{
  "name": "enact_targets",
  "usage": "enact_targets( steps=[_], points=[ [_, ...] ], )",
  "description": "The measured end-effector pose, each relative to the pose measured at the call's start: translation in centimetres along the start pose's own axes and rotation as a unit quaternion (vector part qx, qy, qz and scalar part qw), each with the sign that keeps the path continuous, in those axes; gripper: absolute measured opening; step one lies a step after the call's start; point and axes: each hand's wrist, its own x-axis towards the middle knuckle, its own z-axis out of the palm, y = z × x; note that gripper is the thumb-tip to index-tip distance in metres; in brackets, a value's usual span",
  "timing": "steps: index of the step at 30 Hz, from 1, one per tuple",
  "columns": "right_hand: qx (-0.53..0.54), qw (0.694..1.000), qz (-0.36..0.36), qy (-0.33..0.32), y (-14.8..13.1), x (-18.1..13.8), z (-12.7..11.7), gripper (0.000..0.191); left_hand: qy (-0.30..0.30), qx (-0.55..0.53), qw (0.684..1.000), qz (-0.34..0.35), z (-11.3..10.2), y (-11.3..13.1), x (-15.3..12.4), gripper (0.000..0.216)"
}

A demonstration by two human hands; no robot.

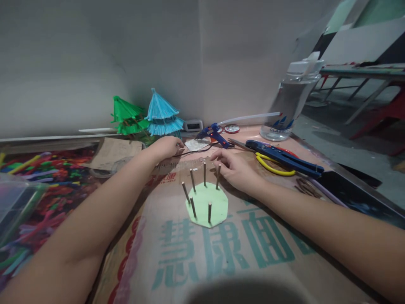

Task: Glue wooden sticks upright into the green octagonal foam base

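Observation:
A pale green board [210, 198] with cut corners lies on a printed cardboard sheet [177, 270]. Several thin brown sticks [204, 174] stand up around its edge, some leaning slightly. My right hand [234, 169] rests beside the board's far right, its fingers loosely bent and apart, close to one stick [218, 175]. Farther left, my left hand [167, 148] is curled downward by the black cord [198, 150]; its fingertips are mostly hidden, and what they hold cannot be made out. A blue glue gun [218, 134] with a long clear glue stick lies behind the board.
Green [126, 112] and blue [163, 109] tiered paper umbrella roofs stand by the wall. Pliers with yellow handles [275, 166], a blue-handled cutting tool [284, 156] and a water bottle [287, 105] are at right. Colourful scraps [41, 211] fill the left side.

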Motion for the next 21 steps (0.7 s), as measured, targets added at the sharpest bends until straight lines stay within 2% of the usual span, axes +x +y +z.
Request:
enact_targets(
  steps=[4, 8, 21],
  points=[
    [-0.021, 1.0, 0.01, -0.017, 0.0, -0.1, 0.0, 0.011, -0.012, -0.008, 1.0, 0.021, -0.1, -0.1, -0.1, 0.028],
    [-0.044, 0.999, 0.01, -0.011, -0.2, -0.1, -0.2, 0.01, 0.008, -0.01, 0.998, 0.063, 0.0, 0.3, -0.5, 0.022],
    [-0.049, 0.999, 0.011, -0.02, -0.4, -0.1, 0.0, 0.012, 0.064, 0.035, 0.989, 0.127, 0.4, 1.6, -0.7, 0.027]
  ],
)
